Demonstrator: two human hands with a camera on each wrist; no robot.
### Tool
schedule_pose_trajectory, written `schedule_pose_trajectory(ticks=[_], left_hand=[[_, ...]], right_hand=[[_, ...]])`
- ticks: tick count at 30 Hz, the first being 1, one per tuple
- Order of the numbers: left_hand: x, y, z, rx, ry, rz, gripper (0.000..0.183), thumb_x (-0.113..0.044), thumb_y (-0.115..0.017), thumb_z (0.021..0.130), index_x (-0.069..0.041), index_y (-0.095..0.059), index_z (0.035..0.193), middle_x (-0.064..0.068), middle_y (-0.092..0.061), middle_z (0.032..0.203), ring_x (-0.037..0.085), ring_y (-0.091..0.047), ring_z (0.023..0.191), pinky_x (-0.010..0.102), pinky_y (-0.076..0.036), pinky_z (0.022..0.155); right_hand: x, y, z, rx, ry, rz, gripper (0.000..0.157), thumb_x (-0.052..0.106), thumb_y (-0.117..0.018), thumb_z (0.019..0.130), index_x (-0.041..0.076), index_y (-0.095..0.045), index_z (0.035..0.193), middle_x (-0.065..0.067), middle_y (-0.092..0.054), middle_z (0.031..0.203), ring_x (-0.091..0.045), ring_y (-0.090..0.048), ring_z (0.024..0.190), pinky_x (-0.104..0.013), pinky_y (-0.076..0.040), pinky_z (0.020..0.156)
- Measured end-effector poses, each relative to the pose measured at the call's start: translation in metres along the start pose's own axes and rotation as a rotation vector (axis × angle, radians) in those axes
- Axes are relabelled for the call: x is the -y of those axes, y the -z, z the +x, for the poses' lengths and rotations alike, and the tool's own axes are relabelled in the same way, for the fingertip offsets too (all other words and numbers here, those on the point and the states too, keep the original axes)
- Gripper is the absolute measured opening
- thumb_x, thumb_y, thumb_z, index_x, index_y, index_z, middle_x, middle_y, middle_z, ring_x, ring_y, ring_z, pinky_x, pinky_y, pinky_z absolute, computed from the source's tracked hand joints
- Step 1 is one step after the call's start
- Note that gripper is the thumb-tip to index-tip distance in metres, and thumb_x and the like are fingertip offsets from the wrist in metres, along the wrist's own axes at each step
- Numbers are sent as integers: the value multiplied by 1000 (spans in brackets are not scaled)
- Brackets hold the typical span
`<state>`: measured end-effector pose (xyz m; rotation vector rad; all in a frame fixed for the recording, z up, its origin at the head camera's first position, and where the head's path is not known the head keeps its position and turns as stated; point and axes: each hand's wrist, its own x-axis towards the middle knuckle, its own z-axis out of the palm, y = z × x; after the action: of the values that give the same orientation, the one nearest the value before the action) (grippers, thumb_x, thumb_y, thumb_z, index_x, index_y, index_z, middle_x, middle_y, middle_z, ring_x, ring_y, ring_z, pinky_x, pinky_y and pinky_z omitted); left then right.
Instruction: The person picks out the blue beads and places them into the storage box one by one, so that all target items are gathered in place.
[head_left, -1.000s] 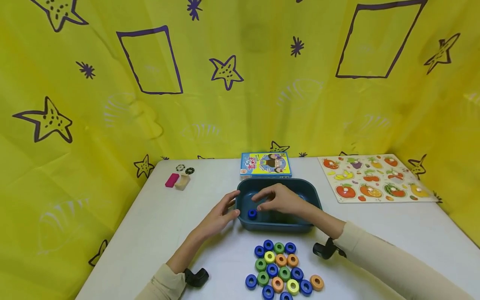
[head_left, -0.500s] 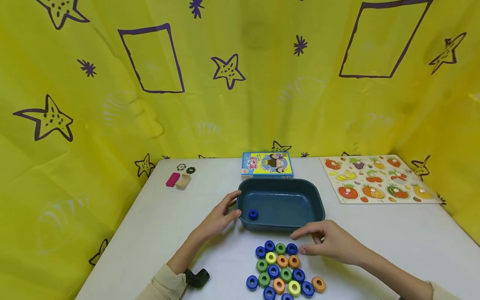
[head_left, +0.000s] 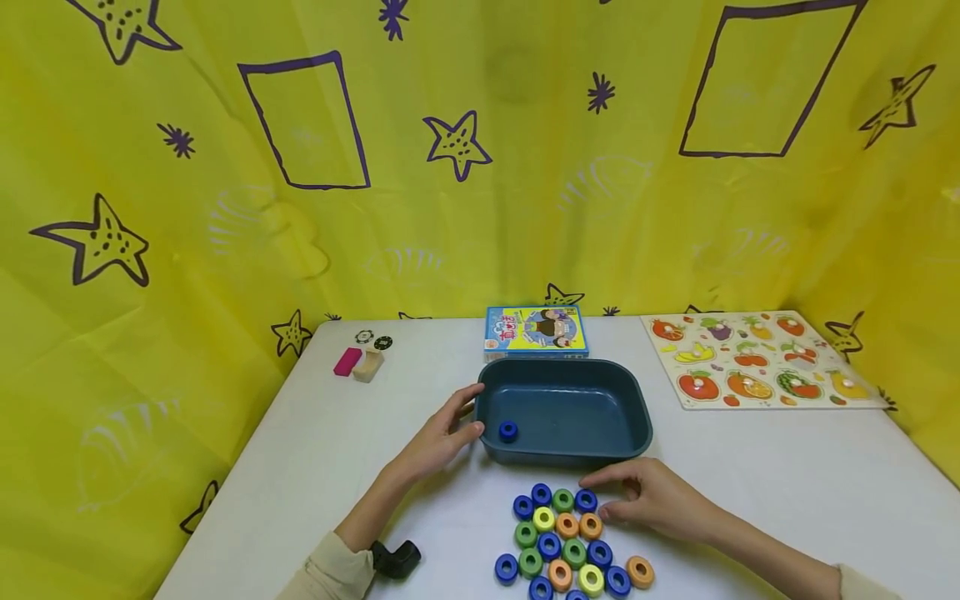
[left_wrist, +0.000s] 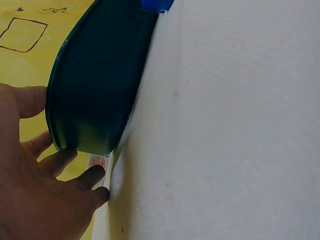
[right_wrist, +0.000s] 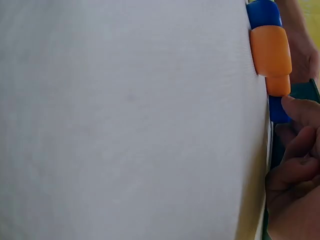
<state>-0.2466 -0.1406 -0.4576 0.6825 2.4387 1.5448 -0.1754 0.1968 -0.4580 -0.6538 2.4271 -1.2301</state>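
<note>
A dark teal plastic tub (head_left: 570,451) stands on the table with one blue ring (head_left: 508,431) inside, near its left end. Against the tub's left end rests my left hand (head_left: 438,435), thumb and fingertips touching the rim and outer wall, fingers mostly extended. Below the tub lies a cluster of blue, green, yellow and orange rings (head_left: 567,525). At the cluster's upper right corner, my right hand (head_left: 656,500) has thumb and index finger on either side of a blue ring (head_left: 586,500). In the right wrist view its thumb touches that blue ring (right_wrist: 278,110), beside orange rings (right_wrist: 271,50).
Behind the tub lies a colourful cartoon box (head_left: 534,332). A fruit puzzle board (head_left: 757,360) is at the back right. At the back left are a pink block (head_left: 347,362), a wooden piece (head_left: 368,365) and two small round discs (head_left: 383,342). A yellow curtain (head_left: 480,233) hangs behind.
My right hand has left the inside of the tub, where the blue ring stays, and come down right to the blue ring at the cluster's corner. My left hand keeps its place at the tub.
</note>
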Motion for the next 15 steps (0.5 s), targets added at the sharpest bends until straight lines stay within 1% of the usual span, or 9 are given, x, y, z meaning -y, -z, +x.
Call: schedule_pose_trajectory(ticks=[6, 11, 15], left_hand=[[2, -1, 1, -3, -3, 11, 56, -25, -53, 95, -26, -29, 146, -5, -24, 150, 26, -27, 135, 45, -27, 105], [2, -1, 1, -4, -1, 13, 56, -25, -53, 95, -27, -29, 145, -5, -24, 150, 26, -27, 134, 45, -27, 105], [2, -1, 1, -2, -3, 13, 56, -24, -53, 95, -27, -29, 145, -4, -24, 150, 27, -27, 135, 46, -27, 105]], right_hand=[[-3, -2, 3, 10, 31, -12, 30, 34, -71, 81, 28, -69, 111, 5, -60, 78, -6, -41, 54, -20, -32, 46], [-2, -2, 3, -4, 25, -26, 28, 35, -71, 81, 29, -69, 108, 6, -60, 79, -7, -41, 56, -19, -31, 48], [2, 0, -1, -38, -11, -54, 27, 37, -73, 78, 30, -70, 104, 6, -53, 67, -7, -41, 54, -19, -31, 46]])
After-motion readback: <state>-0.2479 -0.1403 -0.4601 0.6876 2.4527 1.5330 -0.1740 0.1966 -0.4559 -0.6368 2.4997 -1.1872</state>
